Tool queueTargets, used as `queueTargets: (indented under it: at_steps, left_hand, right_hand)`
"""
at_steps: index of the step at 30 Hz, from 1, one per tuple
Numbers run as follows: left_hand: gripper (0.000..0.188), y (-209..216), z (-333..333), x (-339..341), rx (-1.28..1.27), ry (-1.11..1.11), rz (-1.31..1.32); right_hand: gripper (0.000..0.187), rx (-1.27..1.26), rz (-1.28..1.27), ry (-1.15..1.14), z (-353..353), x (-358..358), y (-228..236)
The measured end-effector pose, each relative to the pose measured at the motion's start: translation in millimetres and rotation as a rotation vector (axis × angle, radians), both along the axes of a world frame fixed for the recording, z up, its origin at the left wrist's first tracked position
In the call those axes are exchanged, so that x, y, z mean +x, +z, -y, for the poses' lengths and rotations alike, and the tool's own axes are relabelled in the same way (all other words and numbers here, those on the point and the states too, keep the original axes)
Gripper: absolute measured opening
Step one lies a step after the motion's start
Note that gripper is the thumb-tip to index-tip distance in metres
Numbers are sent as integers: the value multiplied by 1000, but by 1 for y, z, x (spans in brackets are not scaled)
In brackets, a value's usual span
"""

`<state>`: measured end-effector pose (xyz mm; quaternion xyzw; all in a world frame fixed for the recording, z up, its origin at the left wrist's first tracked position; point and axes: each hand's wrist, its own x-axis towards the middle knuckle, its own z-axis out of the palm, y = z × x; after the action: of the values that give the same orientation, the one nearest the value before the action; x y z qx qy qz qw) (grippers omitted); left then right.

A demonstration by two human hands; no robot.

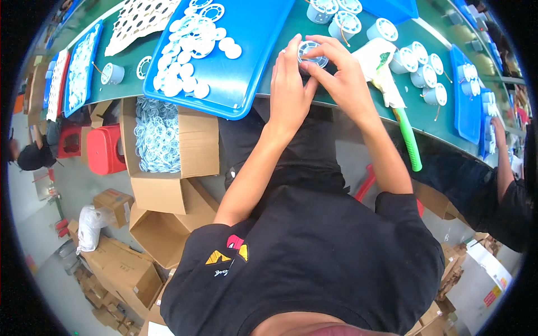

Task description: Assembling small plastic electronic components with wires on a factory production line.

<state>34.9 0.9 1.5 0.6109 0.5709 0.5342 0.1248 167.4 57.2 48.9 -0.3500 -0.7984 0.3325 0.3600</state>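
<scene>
Mid-batch, by the look of it. One round slotted piece [312, 51] is being worked, up at the surface [130, 63] edge just right of the big blue tray [242, 71]. Left grip [288, 87] is curled in with fingertips against its left side; right grip [343, 77] has thumb and index around it from the other side. So both are on the same part, neither free. Can't see what's under the fingers, so can't call that one seated or done.

Done, probably: the wired cups [344, 26] standing past the hands, plus another cluster [404, 60] to the right. Tops look fitted; too small to confirm each one.

Left: a good pile of loose white discs [186, 71] and a few slotted rings [212, 12] in the tray. Below, an open carton [199, 147] holds a deep stock of clear rings [157, 137]. One lone cup [112, 74] sits left of the tray, likely unprocessed. Plenty to go, I'd judge.
</scene>
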Motion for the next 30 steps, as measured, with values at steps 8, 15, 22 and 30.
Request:
queueTargets:
  at_steps: [8,15,22,30]
  left_hand:
    - [85,3,2,-6,1,-21,-136]
    - [72,-5,2,-10,56,-76,-107]
    - [68,-5,-1,-17,44,-147,-154]
    - [64,-6,1,-20,62,-236,-139]
  right_hand:
    - [14,-377,-404,-167,-2,6,-11]
    - [20,-75,61,-309,-21,-9,-5]
    - [29,295,238,-226,-8,-58,57]
    - [24,411,646,131,-19,-149,1]
